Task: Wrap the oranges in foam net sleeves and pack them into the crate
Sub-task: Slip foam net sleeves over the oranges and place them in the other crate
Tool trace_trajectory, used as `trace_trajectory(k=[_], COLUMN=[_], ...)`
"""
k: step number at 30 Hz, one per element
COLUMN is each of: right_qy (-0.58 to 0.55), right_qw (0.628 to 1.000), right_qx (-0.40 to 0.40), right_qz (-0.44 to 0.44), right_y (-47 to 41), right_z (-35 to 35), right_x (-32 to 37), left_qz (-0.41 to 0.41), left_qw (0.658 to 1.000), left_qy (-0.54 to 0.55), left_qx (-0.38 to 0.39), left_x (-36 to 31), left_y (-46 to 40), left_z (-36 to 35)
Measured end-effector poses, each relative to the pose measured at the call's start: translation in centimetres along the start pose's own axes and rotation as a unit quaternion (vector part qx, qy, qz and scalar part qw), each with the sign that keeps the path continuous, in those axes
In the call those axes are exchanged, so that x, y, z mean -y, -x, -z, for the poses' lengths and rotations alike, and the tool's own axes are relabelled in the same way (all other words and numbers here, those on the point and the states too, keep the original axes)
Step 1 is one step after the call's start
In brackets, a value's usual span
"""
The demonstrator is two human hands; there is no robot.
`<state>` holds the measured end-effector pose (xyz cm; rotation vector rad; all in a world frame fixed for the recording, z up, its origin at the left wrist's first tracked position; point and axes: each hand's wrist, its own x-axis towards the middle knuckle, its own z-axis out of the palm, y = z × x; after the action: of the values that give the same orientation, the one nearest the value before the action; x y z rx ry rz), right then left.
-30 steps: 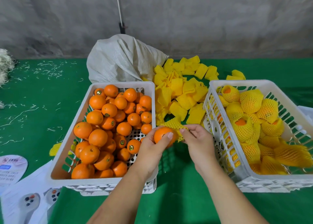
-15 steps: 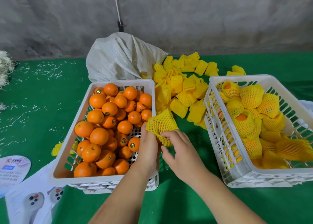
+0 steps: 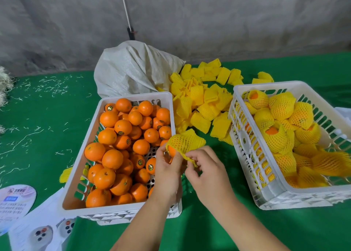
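A rough grey wall (image 3: pixel 209 22) stood behind the counter (image 3: pixel 47 121), which was covered in green cloth strewn with pale shreds. A thin white rod (image 3: pixel 125 7) with a dark lower end leaned against the wall. Lighting was even and dim, with soft shadows.

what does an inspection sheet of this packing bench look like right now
surface: green cloth, strewn with pale shreds
job's things: left crate of bare oranges; right crate of netted oranges; loose foam net sleeves between them; one orange partly sleeved
clutter: white woven sack; printed leaflets
grippers: left hand holds the orange; right hand pinches the sleeve edge
cables: nothing seen
surroundings: grey wall, thin white pole leaning on it
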<state>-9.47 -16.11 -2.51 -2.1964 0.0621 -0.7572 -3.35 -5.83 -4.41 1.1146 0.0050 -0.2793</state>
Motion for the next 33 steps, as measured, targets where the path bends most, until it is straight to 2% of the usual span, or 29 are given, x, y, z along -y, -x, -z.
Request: trace_trajectory(k=[4, 7, 10, 14, 18, 21, 24, 28, 31, 33], right_qy=[-0.046, -0.069, -0.066, -0.042, -0.006, -0.024, -0.069, -0.108, -0.106, -0.096], right_qw=[0.997, 0.994, 0.995, 0.996, 0.999, 0.998, 0.996, 0.991, 0.992, 0.994], right_qx=[-0.065, -0.085, -0.068, -0.078, -0.045, -0.048, -0.050, -0.059, -0.054, -0.052], right_qz=[0.003, -0.021, -0.019, -0.028, 0.002, 0.026, 0.022, -0.051, -0.032, -0.010], right_y=[0.6, 0.3, 0.5, 0.2, 0.6, 0.9, 1.2, 1.3, 0.5, -0.1], right_z=[-0.6, -0.4, -0.3, 0.3, 0.3, -0.4, -1.4, -2.3, -1.5, -0.9], right_x=[0.7, 0.3, -0.4, -1.5, -0.9, 0.1, 0.6, 0.4, 0.1, 0.0], left_qz=[-0.061, -0.026, 0.003, -0.024, -0.081, -0.096, -0.082, -0.045, -0.058, -0.072], left_qw=[0.990, 0.988, 0.986, 0.980, 0.986, 0.982, 0.982, 0.989, 0.988, 0.989], left_qy=[-0.122, -0.099, -0.066, -0.140, -0.138, -0.162, -0.168, -0.118, -0.107, -0.097], left_qx=[0.023, 0.113, 0.153, 0.138, 0.055, 0.013, 0.032, 0.075, 0.099, 0.088], left_x=[0.3, 0.2, -0.1, 0.1, 0.2, 0.2, 0.1, -0.6, -0.9, -0.5], left_y=[0.7, 0.9, 0.7, 1.0, 1.2, 1.0, 1.3, 1.5, 1.2, 1.0], left_z=[0.2, 1.0, 1.6, 1.6, 1.3, 1.5, 1.8, 1.8, 1.5, 1.5])
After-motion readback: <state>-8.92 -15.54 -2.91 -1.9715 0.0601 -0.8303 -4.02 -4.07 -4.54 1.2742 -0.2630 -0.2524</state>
